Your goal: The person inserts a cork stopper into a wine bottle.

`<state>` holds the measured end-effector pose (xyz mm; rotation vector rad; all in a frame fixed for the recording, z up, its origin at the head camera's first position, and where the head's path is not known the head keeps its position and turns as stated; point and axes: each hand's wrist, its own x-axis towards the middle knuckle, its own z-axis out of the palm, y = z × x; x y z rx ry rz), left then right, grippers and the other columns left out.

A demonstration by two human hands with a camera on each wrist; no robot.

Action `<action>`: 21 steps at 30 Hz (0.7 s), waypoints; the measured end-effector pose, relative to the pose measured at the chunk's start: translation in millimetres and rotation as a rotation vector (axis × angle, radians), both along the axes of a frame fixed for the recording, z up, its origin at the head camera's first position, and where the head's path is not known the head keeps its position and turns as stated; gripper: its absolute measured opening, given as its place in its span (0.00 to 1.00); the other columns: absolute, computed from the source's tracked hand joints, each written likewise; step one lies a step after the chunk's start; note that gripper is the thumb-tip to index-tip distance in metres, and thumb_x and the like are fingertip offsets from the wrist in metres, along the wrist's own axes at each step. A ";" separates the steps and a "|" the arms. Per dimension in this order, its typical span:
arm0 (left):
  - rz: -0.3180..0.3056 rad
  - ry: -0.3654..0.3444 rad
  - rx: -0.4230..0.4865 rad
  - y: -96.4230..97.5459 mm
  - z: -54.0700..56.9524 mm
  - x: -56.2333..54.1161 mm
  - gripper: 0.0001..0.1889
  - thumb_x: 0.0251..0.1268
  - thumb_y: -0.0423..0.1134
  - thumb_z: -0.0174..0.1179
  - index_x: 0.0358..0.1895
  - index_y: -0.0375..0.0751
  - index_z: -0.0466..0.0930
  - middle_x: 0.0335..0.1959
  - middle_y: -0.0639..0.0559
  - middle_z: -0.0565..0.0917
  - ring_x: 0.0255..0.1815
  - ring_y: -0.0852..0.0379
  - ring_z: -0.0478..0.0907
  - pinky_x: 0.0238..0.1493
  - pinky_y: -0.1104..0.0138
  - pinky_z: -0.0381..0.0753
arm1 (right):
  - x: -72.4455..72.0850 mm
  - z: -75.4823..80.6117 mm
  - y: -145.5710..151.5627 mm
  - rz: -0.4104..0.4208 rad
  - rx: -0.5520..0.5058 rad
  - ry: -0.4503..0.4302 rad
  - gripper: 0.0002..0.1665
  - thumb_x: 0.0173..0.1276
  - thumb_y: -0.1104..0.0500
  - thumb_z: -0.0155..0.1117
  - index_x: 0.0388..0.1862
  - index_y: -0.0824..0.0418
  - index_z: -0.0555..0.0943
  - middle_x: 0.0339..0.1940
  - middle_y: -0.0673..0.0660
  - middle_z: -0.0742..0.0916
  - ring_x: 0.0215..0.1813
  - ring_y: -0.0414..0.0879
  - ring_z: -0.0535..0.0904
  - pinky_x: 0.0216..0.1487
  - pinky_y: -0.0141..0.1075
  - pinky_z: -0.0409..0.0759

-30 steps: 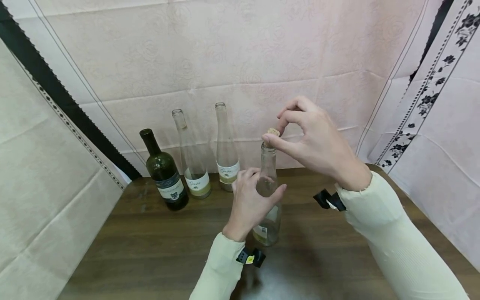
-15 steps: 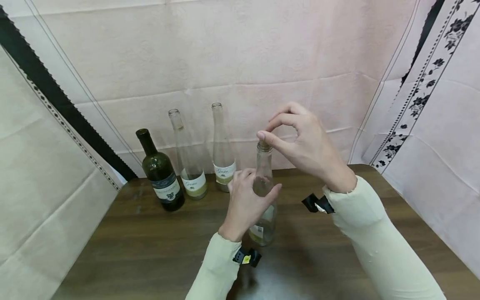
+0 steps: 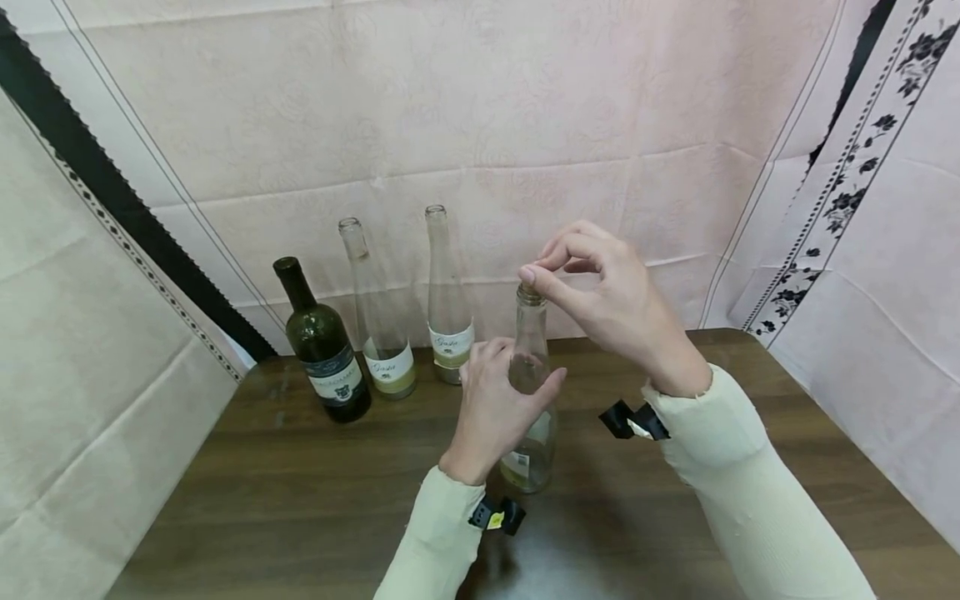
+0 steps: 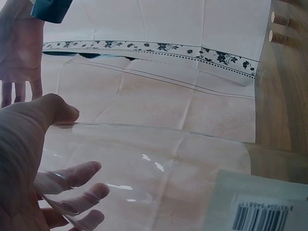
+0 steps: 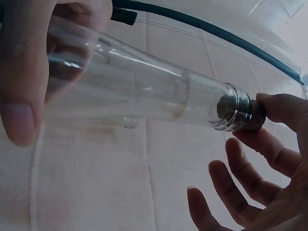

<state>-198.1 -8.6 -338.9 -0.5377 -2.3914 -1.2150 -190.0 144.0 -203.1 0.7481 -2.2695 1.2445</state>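
Observation:
A clear glass bottle [image 3: 531, 329] stands upright on the wooden table, its barcode label visible in the left wrist view. My left hand [image 3: 495, 408] grips the bottle around its upper body, thumb on one side and fingers on the other. Above it, my right hand [image 3: 618, 300] pinches a cork [image 5: 258, 118] between thumb and index finger. The right wrist view shows the cork's lower end inside the bottle's mouth and its upper end sticking out past the rim. The other right fingers are spread, loosely bent, beside the neck.
To the left stand a dark green wine bottle [image 3: 322, 350] and two clear bottles, one [image 3: 378, 317] beside it and one [image 3: 447, 308] farther right. Several corks [image 4: 278, 36] lie on the table [image 3: 300, 517] in the left wrist view. Patterned cloth [image 3: 525, 100] hangs behind.
The cork has gone from above the rim into the bottle's mouth as my right hand moved slightly down. My left hand keeps its grip on the bottle.

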 end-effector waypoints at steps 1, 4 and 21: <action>-0.002 -0.002 0.002 0.0 0.1 0.0 0.15 0.63 0.60 0.67 0.37 0.53 0.84 0.51 0.54 0.83 0.59 0.52 0.69 0.66 0.44 0.60 | 0.3 -0.2 -0.1 0.003 -0.005 -0.001 0.10 0.71 0.53 0.70 0.33 0.58 0.85 0.42 0.50 0.84 0.49 0.40 0.78 0.62 0.44 0.77; -0.006 -0.003 0.004 -0.1 0.1 -0.5 0.16 0.63 0.60 0.67 0.38 0.53 0.85 0.51 0.54 0.83 0.59 0.52 0.69 0.66 0.44 0.60 | -0.3 -1.4 -0.2 0.014 -0.017 -0.007 0.10 0.70 0.54 0.70 0.33 0.59 0.84 0.42 0.50 0.84 0.49 0.40 0.79 0.62 0.45 0.78; 0.041 0.050 0.004 0.9 -2.1 -0.1 0.14 0.63 0.57 0.68 0.36 0.52 0.83 0.44 0.56 0.84 0.57 0.51 0.72 0.64 0.43 0.62 | 8.4 -14.3 21.3 -0.106 0.033 0.154 0.10 0.78 0.57 0.60 0.48 0.59 0.84 0.45 0.50 0.86 0.49 0.38 0.79 0.61 0.39 0.77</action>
